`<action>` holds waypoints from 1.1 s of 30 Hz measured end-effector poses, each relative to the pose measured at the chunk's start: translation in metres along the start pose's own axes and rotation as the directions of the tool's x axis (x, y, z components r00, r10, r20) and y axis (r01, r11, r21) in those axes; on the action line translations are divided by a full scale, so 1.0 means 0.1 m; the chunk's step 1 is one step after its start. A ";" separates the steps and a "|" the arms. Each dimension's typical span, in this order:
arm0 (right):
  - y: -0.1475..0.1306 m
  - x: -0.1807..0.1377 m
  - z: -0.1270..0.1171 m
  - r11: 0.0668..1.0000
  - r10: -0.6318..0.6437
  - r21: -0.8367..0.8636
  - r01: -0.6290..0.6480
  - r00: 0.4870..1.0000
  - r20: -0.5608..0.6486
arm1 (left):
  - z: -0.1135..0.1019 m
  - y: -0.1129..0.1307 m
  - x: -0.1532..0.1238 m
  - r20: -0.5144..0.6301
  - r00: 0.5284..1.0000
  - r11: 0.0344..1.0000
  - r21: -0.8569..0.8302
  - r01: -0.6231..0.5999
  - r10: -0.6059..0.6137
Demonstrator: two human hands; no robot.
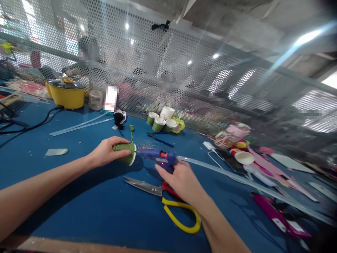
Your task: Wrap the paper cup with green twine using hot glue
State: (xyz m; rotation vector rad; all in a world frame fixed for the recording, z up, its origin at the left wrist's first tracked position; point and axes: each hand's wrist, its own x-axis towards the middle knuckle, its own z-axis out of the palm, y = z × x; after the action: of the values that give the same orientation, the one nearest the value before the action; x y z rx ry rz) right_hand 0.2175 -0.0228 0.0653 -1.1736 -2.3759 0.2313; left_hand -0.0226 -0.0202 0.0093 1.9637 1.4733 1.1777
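Observation:
My left hand (pixel 105 151) is closed round a green-wrapped paper cup (pixel 125 153), held on its side just above the blue table (pixel 79 196). My right hand (pixel 181 181) grips a blue hot glue gun (pixel 158 156) whose nozzle touches the cup's white rim. A clear glue stick (pixel 210 167) sticks out of the gun's back. Scissors with yellow and red handles (pixel 168 202) lie on the table under my right wrist.
Several green-wrapped cups (pixel 162 121) and blue pliers (pixel 160 138) sit further back. A yellow pot (pixel 65 93) and a jar (pixel 95 99) stand at the back left, with black cables (pixel 23 126). Craft items, a phone (pixel 231 160) and a purple tool (pixel 279 214) lie on the right. A perforated metal screen (pixel 184 70) closes off the far side, with people behind it.

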 end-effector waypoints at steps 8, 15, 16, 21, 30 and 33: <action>-0.02 -0.01 0.01 0.999 0.017 -0.028 -0.016 0.998 0.065 | 0.00 0.00 0.01 0.009 0.995 0.994 -0.028 0.103 -0.103; -0.03 0.00 0.01 1.000 0.016 -0.016 -0.015 0.997 0.078 | 0.00 0.01 0.01 0.016 0.993 0.993 -0.021 0.120 -0.120; -0.03 0.00 0.01 1.000 0.020 -0.014 -0.019 0.997 0.079 | 0.00 0.01 0.00 0.014 0.994 0.994 -0.020 0.107 -0.107; -0.02 0.00 0.00 0.998 0.053 0.013 -0.055 0.996 0.077 | 0.00 0.00 0.00 -0.015 1.000 1.000 0.012 0.006 -0.005; 0.01 0.03 0.01 0.999 0.035 0.024 -0.034 0.999 -0.020 | -0.01 0.00 -0.03 -0.007 0.987 0.985 0.075 -0.159 0.160; 0.01 0.04 0.02 0.999 0.035 0.017 -0.035 0.999 -0.031 | -0.01 0.00 -0.03 -0.001 0.981 0.978 0.081 -0.192 0.192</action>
State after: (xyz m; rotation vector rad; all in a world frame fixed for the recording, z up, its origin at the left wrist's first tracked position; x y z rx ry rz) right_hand 0.2151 -0.0189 0.0650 -1.2035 -2.3236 0.2424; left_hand -0.0238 -0.0234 0.0086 2.1990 1.3797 1.2249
